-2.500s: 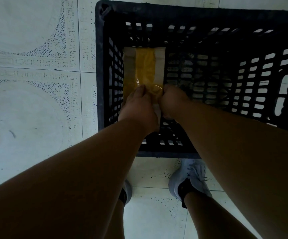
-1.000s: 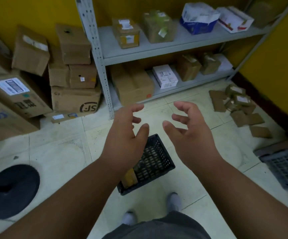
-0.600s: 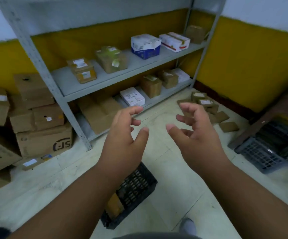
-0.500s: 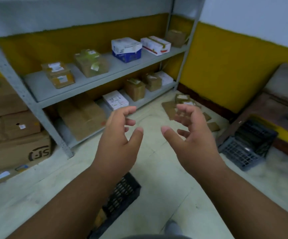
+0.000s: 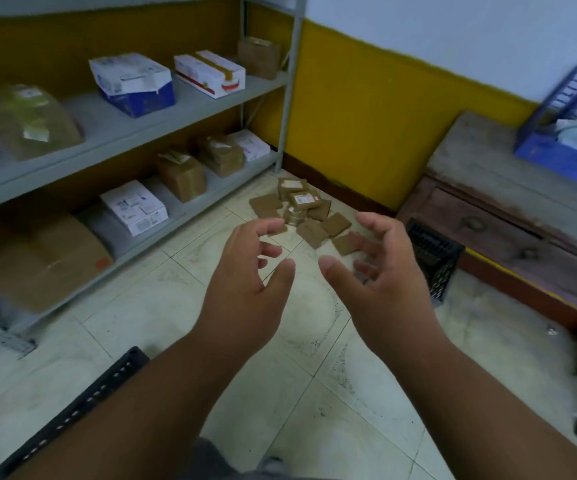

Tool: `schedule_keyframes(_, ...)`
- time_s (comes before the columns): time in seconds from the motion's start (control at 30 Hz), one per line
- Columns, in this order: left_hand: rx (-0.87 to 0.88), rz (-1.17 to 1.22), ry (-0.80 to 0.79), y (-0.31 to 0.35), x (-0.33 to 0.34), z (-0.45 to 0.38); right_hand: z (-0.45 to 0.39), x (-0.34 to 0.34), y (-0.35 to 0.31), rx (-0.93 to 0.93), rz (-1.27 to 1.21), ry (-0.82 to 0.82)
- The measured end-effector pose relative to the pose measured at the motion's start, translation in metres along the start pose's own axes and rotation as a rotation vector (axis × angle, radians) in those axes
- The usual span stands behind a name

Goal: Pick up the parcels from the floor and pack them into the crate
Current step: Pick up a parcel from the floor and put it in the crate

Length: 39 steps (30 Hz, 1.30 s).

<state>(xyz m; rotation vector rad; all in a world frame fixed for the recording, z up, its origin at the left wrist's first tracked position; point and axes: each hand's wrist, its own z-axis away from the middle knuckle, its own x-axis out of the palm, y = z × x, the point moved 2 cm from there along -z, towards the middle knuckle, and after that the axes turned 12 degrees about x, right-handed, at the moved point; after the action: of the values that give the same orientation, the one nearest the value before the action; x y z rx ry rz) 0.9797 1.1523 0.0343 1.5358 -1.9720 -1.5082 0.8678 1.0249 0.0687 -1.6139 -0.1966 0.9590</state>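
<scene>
Both our grips are wide and empty: left hand and right hand are raised with fingers spread. We are between parcels, and next we must step to the parcels heaped on the floor ahead. The crate, earlier below us, now probably sits behind our left arm.
</scene>
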Motion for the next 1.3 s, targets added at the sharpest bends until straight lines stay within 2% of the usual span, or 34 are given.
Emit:
schedule_keyframes(0.27,-0.057,0.013,-0.029,-0.054,0.031,-0.076,-0.099,0.022,0.016,0.033,-0.011,0.014)
schedule_keyframes(0.47,-0.019,0.100,-0.076,-0.109,0.061,-0.198,-0.208,0.032,0.000,0.025,0.045,0.063)
schedule_keyframes(0.73,0.073,0.152,-0.126,-0.163,0.066,-0.362,-0.360,0.069,-0.039,0.020,-0.038,0.071)
schedule_keyframes(0.97,0.016,0.174,-0.176,-0.217,0.119,-0.443,-0.462,0.068,-0.015,0.093,-0.032,0.063)
schedule_keyframes(1.2,-0.048,0.053,-0.191,-0.267,0.172,-0.542,-0.620,0.068,0.014,0.172,-0.142,-0.088)
schedule_keyframes(1.3,-0.092,-0.047,-0.205,-0.287,0.183,-0.590,-0.689,0.077,0.006,0.128,-0.086,-0.125)
